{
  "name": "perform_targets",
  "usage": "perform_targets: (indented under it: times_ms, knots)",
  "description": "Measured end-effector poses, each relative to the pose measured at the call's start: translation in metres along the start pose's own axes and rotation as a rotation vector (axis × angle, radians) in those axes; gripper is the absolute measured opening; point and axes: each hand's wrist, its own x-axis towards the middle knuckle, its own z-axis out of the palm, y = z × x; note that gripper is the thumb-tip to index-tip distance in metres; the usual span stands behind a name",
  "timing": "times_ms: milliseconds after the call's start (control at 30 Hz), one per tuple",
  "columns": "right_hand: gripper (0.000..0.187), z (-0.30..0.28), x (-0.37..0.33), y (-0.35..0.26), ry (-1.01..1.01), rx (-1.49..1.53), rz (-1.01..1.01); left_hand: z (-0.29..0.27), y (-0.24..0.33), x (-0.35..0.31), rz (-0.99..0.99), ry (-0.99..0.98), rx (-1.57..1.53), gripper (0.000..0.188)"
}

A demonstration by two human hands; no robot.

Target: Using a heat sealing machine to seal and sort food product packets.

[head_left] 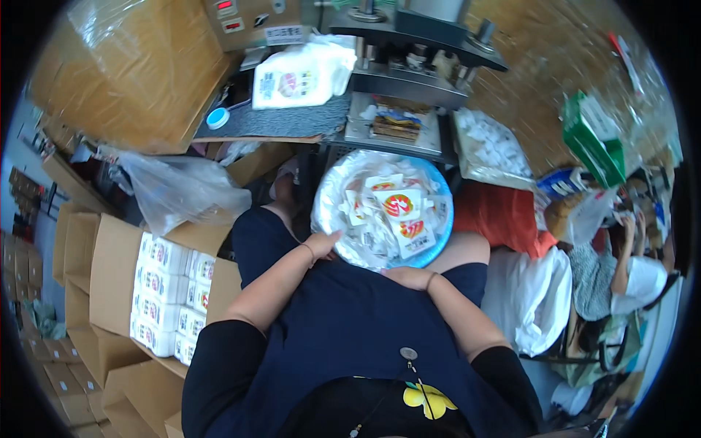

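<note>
A round blue basin (pixel 442 191) lined with clear plastic rests between my thighs. In it lies a heap of small white packets (pixel 401 206) with red, orange and green prints. My left hand (pixel 323 245) is closed on the basin's near-left rim, its thumb toward the plastic lining. My right hand (pixel 410 277) lies against the near rim, slightly right of the middle. Its fingertips are hidden at the basin's edge, so its grip does not show. Neither hand holds a packet.
Ahead stands a metal press machine (pixel 409 77), with white printed bags (pixel 303 75) on a grey mat beside it. An open carton (pixel 117 270) of stacked white packs stands left, under a clear plastic bag (pixel 182 193). At right are a red cloth (pixel 496 215), a white sack (pixel 529 299) and another person (pixel 634 285).
</note>
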Motion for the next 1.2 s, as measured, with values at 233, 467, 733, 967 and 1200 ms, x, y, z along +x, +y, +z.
perform_targets:
  times_ms: [233,467,733,967,1200]
  knots:
    - [0.049,0.007,0.008,0.024,0.266,-0.533,-0.183,0.012,0.015,0.011,0.022,0.281,-0.563,0.055]
    - [0.042,-0.027,-0.025,0.067,0.416,-0.142,-0.13,0.006,0.029,0.007,0.185,0.558,-0.05,0.044]
    - [0.043,-0.074,-0.012,0.063,0.951,1.198,-0.039,0.019,0.037,0.028,0.538,0.424,-0.628,0.026]
    - [0.106,-0.12,0.002,0.115,0.772,1.232,-0.238,0.024,0.088,0.045,0.119,-0.222,-1.097,0.023]
    - [0.03,-0.111,0.022,0.09,0.794,1.401,-0.247,0.018,0.082,0.016,0.356,0.15,-0.548,0.037]
